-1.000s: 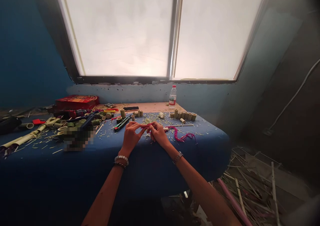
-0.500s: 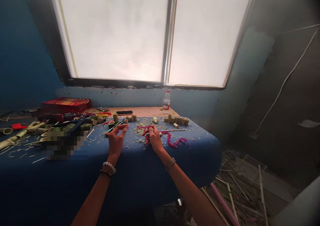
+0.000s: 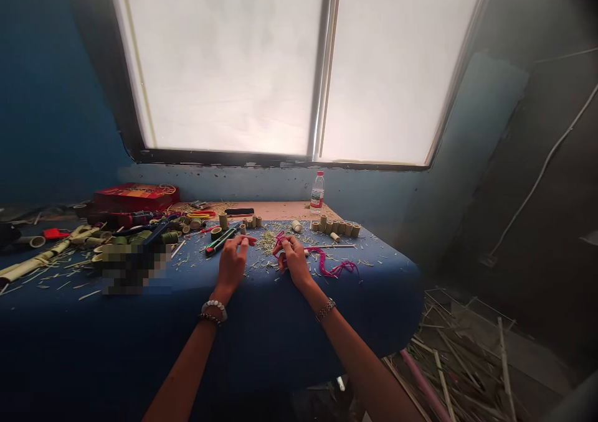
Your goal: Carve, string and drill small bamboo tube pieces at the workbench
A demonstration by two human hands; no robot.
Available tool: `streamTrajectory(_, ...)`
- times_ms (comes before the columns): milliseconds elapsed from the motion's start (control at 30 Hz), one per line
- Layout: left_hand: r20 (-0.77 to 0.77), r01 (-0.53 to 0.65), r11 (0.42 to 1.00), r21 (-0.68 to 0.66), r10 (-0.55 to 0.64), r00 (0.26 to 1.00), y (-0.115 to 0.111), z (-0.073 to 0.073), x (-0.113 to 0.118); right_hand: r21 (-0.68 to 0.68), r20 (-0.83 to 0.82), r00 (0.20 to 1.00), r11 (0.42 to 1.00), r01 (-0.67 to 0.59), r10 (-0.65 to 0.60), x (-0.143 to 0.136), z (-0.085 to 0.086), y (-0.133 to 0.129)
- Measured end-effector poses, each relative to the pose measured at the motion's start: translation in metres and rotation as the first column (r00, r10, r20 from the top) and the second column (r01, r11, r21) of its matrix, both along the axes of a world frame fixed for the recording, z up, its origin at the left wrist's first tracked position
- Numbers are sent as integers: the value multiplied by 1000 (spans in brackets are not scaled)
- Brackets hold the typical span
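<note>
Right hand point(image 3: 294, 259) pinched the cord point(image 3: 323, 264), which looped at its eleven o'clock and trailed to three! Left hand point(image 3: 233, 261), at nine, thumb near fingers; its hold, I couldn't tell. Firm pinch, cord clear of shavings point(image 3: 268, 241), looked best.

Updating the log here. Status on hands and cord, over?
Right hand gripping magenta cord. Left hand apart from cord. Cord's tail loose on table; shavings littered around hands.

Cord point(image 3: 322, 265): matt textile. Bamboo tubes point(image 3: 334, 228): matt, woody. Shavings point(image 3: 267, 241): rough plant fibre. Table cover point(image 3: 374, 291): smooth matt cloth, by the look. Bottle point(image 3: 317, 196): clear glossy plastic. Red box point(image 3: 105, 198): glossy. Right wristband point(image 3: 326, 309): looks metal, shiny. Wall point(image 3: 261, 176): painted, chipped.
</note>
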State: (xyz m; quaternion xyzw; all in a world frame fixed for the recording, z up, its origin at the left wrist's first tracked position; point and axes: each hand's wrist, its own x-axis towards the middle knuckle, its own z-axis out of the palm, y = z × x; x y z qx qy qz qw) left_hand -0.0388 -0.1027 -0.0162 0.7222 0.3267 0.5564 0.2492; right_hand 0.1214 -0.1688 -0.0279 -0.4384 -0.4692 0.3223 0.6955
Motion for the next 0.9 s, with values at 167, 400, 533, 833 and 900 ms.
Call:
streamTrajectory(167,-142,236,966,-103,-250,958,0,1,5,-21,201,979,999,-29,32,-3,1,-5)
streamTrajectory(400,54,277,942,-188,-271,961,0,5,-1,-25,242,970,1000,-16,21,-6,1,-7)
streamTrajectory(533,216,271,941,-202,-227,950,2,5,-3,-21,221,974,999,-36,40,-6,1,-8)
streamTrajectory(833,269,330,903,-275,-258,928,7,2,-1,-40,384,923,999,0,16,-8,2,-11)
streamTrajectory(900,240,361,894,-266,-302,923,4,3,-1,-37,390,921,999,-7,21,-9,3,-12)
